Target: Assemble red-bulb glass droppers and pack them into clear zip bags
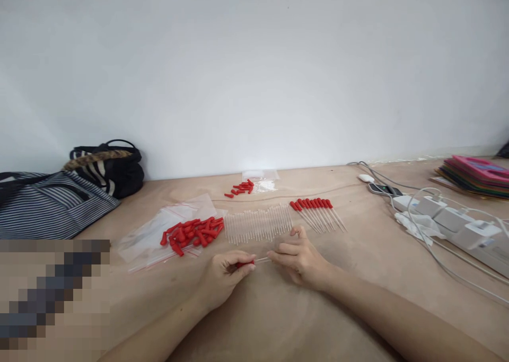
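Note:
Closed around a red rubber dropper bulb [244,264] is my left hand [222,277], thumb and fingertips pinching it. My right hand [303,260] pinches a thin clear dropper tube [262,259], which spans the gap between both hands. The tube's left end meets the bulb; how far it goes in is hidden by my fingers. Beyond my hands lies a row of bare clear tubes [258,224]. Left of it, loose red bulbs [194,232] are heaped on clear plastic bags [139,240]. To the right, several droppers [318,213] with red bulbs lie side by side.
Smaller red bulbs [240,188] and short clear tubes [265,185] sit near the wall. Bags [107,171] stand at the far left. On the right are a phone [385,190], a power strip with white chargers [453,216], cables, and stacked colourful boards [477,176].

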`<state>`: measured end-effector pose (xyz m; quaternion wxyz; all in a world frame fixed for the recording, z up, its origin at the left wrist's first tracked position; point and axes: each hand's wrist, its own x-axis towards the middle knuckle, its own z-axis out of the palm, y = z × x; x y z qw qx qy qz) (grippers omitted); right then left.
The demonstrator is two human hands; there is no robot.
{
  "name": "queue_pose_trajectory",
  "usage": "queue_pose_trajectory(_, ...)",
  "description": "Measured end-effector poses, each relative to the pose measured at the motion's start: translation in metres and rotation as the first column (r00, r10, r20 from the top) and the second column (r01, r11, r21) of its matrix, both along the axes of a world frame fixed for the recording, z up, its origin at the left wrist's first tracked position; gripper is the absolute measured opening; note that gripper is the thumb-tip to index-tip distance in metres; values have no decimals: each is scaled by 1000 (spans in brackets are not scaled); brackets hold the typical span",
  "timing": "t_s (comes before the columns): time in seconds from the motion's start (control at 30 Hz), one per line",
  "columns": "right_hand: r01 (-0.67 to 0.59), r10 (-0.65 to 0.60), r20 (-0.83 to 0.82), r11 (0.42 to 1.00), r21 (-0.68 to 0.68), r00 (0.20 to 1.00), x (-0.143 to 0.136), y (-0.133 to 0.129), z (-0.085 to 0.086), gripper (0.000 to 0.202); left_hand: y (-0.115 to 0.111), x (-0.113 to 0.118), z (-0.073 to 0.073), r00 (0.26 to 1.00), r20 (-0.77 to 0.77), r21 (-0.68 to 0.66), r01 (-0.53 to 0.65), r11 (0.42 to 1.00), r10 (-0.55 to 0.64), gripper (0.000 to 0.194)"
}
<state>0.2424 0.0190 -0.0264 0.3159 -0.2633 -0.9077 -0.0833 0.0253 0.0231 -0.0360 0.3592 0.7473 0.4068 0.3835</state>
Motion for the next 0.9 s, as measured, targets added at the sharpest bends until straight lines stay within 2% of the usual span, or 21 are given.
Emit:
queue_pose_trajectory(0.13, 38, -42, -66, 998, -55, 997, -4, -1, -3, 27, 0, 0, -2, 998, -21, -19, -52, 998, 52, 16)
queue_pose_trajectory(0.27, 60, -76, -131, 990, -128, 988, -6, 0, -2, 22, -2, -2, 1, 996, -36, -33, -84, 996, 83, 35)
queue_pose_trajectory(0.3, 63, -81, -128, 988, -137, 988, -5, 1, -2, 22, -3, -3, 3, 994, -60, 1, -87, 996, 87, 34)
queue_pose_trajectory(0.4, 74, -92, -121, 987, -146, 988, -4, 1, -2, 22, -3, -4, 6, 983, -139, 152, -97, 984, 118, 14)
queue_pose_trajectory(0.53, 75, -96, -154, 988, -132, 983, -6, -1, -2, 21, -3, -2, 1, 986, -92, 237, -117, 964, 142, 11)
queue_pose_trajectory(0.9, 75, -91, -129, 990, -122, 988, -9, 0, -3, 21, -3, 0, -10, 992, -60, 101, -103, 989, 110, 14)
